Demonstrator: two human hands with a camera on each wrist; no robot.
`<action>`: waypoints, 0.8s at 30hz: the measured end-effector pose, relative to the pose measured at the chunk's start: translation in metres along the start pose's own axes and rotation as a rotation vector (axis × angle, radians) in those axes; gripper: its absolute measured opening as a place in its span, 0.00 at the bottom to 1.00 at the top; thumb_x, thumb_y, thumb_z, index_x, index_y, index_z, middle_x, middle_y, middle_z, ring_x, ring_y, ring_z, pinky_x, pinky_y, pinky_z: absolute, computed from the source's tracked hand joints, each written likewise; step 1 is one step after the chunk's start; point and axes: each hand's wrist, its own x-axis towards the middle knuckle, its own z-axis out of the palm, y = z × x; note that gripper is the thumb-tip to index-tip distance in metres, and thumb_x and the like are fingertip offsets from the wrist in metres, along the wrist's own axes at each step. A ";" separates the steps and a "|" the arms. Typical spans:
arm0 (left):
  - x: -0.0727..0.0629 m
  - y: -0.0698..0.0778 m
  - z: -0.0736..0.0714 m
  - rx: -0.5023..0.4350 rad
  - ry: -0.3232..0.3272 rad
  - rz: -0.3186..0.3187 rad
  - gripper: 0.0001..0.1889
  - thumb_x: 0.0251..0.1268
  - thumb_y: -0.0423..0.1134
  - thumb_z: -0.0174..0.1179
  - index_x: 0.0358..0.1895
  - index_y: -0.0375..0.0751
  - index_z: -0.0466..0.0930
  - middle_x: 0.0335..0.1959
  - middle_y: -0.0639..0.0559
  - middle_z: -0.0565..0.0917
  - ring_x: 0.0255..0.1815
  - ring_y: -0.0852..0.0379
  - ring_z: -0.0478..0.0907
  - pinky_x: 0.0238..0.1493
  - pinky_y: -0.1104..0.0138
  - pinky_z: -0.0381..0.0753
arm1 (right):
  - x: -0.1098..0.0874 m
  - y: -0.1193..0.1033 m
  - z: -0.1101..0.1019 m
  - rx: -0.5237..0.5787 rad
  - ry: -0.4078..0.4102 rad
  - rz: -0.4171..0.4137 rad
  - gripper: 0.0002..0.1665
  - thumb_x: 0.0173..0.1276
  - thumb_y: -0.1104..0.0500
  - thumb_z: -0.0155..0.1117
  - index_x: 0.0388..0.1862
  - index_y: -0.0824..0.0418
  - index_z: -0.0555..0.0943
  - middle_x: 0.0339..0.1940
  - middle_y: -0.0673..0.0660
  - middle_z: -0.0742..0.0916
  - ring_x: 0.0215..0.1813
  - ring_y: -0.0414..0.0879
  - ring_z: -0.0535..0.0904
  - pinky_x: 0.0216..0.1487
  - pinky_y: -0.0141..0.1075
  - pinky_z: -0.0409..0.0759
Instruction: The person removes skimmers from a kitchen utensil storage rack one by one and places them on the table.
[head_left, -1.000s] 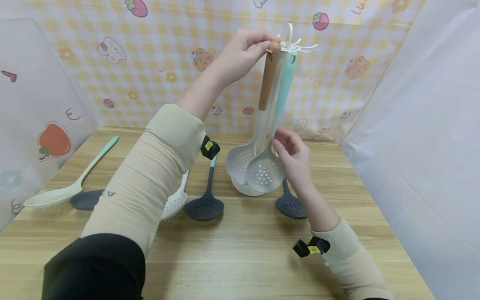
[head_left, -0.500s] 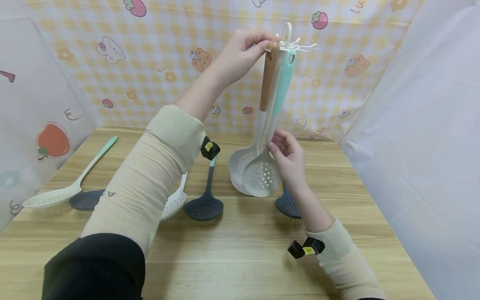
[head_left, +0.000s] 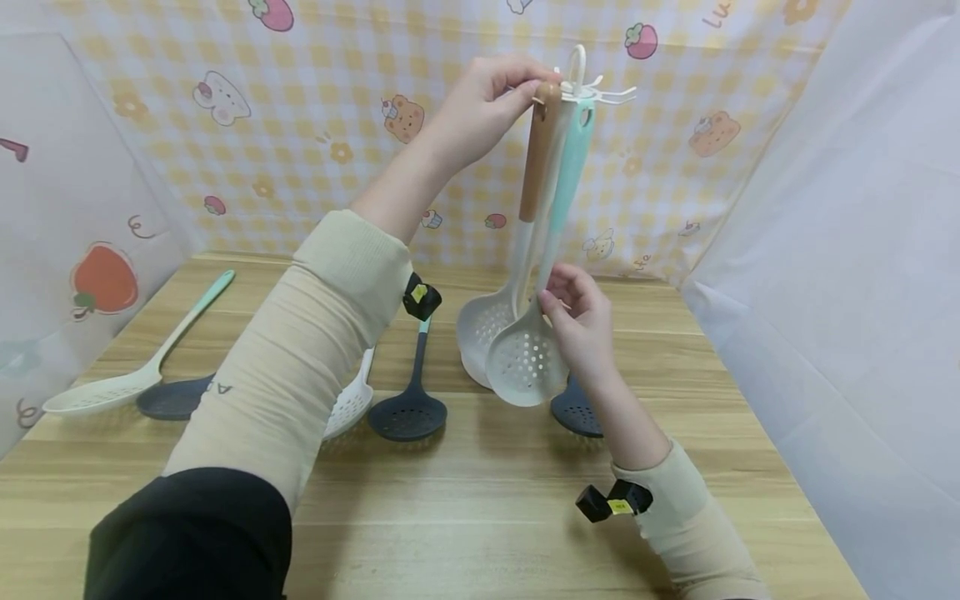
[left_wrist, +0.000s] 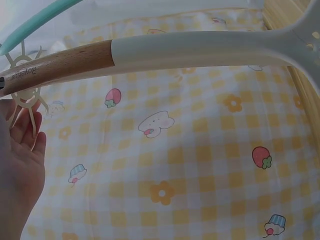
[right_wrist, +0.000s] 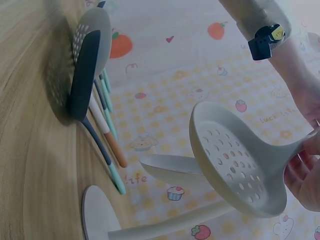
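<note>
My right hand (head_left: 585, 321) pinches the neck of a pale grey skimmer (head_left: 527, 358) with a mint handle (head_left: 573, 167). The skimmer's bowl hangs in front of the white utensil rack. Its handle hole is beside the rack's hooks; whether it is hooked cannot be told. At the top, my left hand (head_left: 483, 108) holds the hooked crown of the rack (head_left: 577, 92), thumb close to a brown wooden handle end. That handle belongs to a white skimmer (left_wrist: 190, 47), upright along the pole (right_wrist: 170, 225), its bowl partly behind the grey one. The left fingertips are partly hidden.
On the wooden table (head_left: 480, 517) lie a pale slotted spoon (head_left: 105, 393) at left, a dark utensil (head_left: 172, 400) partly under the left sleeve, a white skimmer (head_left: 350, 407) and a dark skimmer (head_left: 408, 417). Another dark skimmer (head_left: 577, 408) lies by the right wrist.
My right hand has shifted slightly left and down with the grey skimmer, whose bowl now hangs lower. The white skimmer's bowl has swung slightly right. My left hand stays in place.
</note>
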 end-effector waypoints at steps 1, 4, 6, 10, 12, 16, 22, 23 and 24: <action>0.000 0.000 0.000 0.003 -0.001 0.001 0.12 0.73 0.29 0.47 0.49 0.29 0.80 0.54 0.45 0.81 0.58 0.59 0.73 0.59 0.76 0.66 | 0.000 -0.001 0.000 -0.002 -0.002 0.004 0.15 0.63 0.80 0.54 0.50 0.79 0.72 0.38 0.54 0.82 0.39 0.43 0.81 0.41 0.33 0.81; 0.000 0.000 0.001 0.004 -0.002 -0.014 0.12 0.74 0.29 0.47 0.49 0.30 0.80 0.54 0.46 0.81 0.57 0.60 0.73 0.59 0.76 0.64 | 0.000 -0.003 -0.001 -0.008 -0.007 0.023 0.16 0.62 0.81 0.53 0.50 0.78 0.72 0.37 0.53 0.82 0.38 0.43 0.81 0.40 0.33 0.81; 0.000 0.001 0.001 0.012 -0.003 -0.022 0.12 0.74 0.30 0.47 0.49 0.30 0.80 0.53 0.46 0.81 0.57 0.60 0.73 0.60 0.77 0.63 | -0.001 -0.004 -0.001 -0.011 -0.010 0.037 0.16 0.62 0.81 0.53 0.50 0.78 0.72 0.37 0.53 0.82 0.38 0.43 0.81 0.40 0.34 0.81; -0.002 0.002 0.002 0.021 -0.005 -0.039 0.12 0.74 0.30 0.47 0.50 0.31 0.80 0.55 0.47 0.80 0.59 0.60 0.72 0.61 0.77 0.60 | -0.001 -0.006 -0.002 -0.005 -0.014 0.048 0.16 0.61 0.82 0.52 0.49 0.78 0.72 0.36 0.54 0.81 0.38 0.43 0.80 0.40 0.35 0.82; -0.002 0.002 0.002 0.025 -0.005 -0.044 0.12 0.74 0.31 0.47 0.50 0.31 0.80 0.55 0.47 0.80 0.59 0.61 0.72 0.62 0.77 0.59 | -0.001 -0.008 -0.002 -0.008 -0.015 0.047 0.16 0.61 0.82 0.52 0.48 0.78 0.72 0.36 0.54 0.81 0.38 0.43 0.80 0.40 0.35 0.82; -0.003 0.003 0.001 0.036 -0.002 -0.043 0.12 0.75 0.31 0.47 0.50 0.32 0.80 0.55 0.48 0.80 0.60 0.61 0.71 0.63 0.76 0.58 | -0.002 -0.009 -0.002 -0.019 -0.016 0.043 0.16 0.61 0.83 0.52 0.48 0.78 0.72 0.35 0.53 0.81 0.38 0.43 0.80 0.39 0.34 0.82; -0.004 0.003 0.000 0.035 -0.001 -0.042 0.12 0.74 0.31 0.47 0.50 0.32 0.80 0.55 0.48 0.80 0.60 0.61 0.71 0.63 0.75 0.58 | -0.003 -0.014 -0.002 -0.034 -0.009 0.014 0.16 0.59 0.84 0.52 0.47 0.80 0.72 0.34 0.52 0.81 0.36 0.42 0.79 0.37 0.32 0.82; -0.004 0.004 0.000 0.034 0.000 -0.042 0.12 0.74 0.31 0.47 0.50 0.32 0.80 0.56 0.48 0.80 0.60 0.61 0.71 0.63 0.76 0.58 | -0.003 -0.014 -0.002 -0.038 -0.008 0.005 0.16 0.59 0.84 0.53 0.47 0.80 0.72 0.34 0.52 0.81 0.35 0.42 0.79 0.36 0.32 0.82; -0.004 0.004 0.000 0.031 0.000 -0.042 0.12 0.74 0.31 0.47 0.50 0.32 0.80 0.55 0.48 0.80 0.60 0.61 0.71 0.63 0.76 0.58 | -0.003 -0.015 -0.003 -0.042 -0.008 -0.003 0.16 0.59 0.84 0.53 0.47 0.80 0.72 0.34 0.52 0.81 0.35 0.42 0.79 0.35 0.32 0.82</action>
